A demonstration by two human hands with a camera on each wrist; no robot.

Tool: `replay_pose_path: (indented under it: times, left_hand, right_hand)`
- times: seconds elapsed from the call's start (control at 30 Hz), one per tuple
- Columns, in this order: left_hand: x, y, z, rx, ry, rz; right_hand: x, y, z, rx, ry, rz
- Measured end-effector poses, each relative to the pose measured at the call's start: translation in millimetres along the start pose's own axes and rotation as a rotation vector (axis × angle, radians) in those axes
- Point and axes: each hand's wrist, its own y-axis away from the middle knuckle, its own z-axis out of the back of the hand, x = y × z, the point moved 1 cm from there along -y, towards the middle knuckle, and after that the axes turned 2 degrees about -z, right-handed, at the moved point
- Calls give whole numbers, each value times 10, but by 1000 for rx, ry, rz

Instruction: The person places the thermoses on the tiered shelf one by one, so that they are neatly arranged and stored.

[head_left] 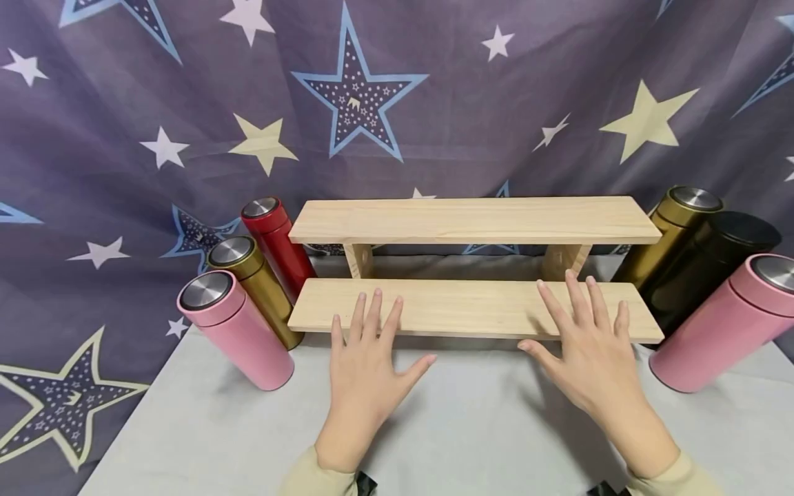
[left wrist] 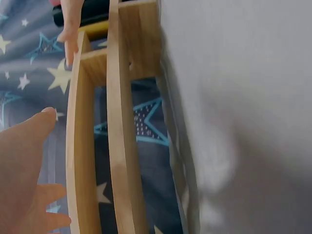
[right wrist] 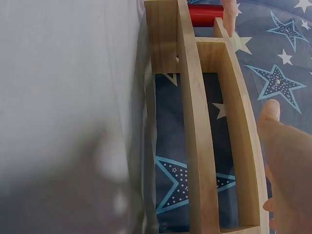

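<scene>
A two-tier wooden shelf of pale wood stands on the white-covered table. My left hand is spread at the left part of the lower board, its fingertips overlapping the board in the head view. Over the right part of that board my right hand is spread the same way, fingers straight, thumb pointing inward. Both hands hold nothing. In the left wrist view, the left thumb and fingers are beside the long boards. The right wrist view has the right hand beside the boards too.
Left of the shelf stand a red thermos, a gold thermos and a pink thermos. To its right are a gold thermos, a black thermos and a pink thermos. Behind hangs a star-patterned curtain.
</scene>
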Motion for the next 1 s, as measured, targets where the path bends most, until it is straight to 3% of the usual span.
replay_pose_path:
  times: [0.13,0.33,0.53,0.83,1.0]
  left_hand:
    - [14,14,-8,-20,12,-7]
    - [264,123,13,-160,108,12]
    - [519,320,-1,-258,311,156]
    - [692,436,-87,-111,627,443]
    - [761,460,-139,-12,806,545]
  right_hand:
    - [21,-1,2,4,-6,5]
    - [42,6,12,-3,-12,9]
    - [42,2,26,-14,-17,10]
    - [59,-15,48,12,-26,-3]
    - [68,-11,55,12,-32,-6]
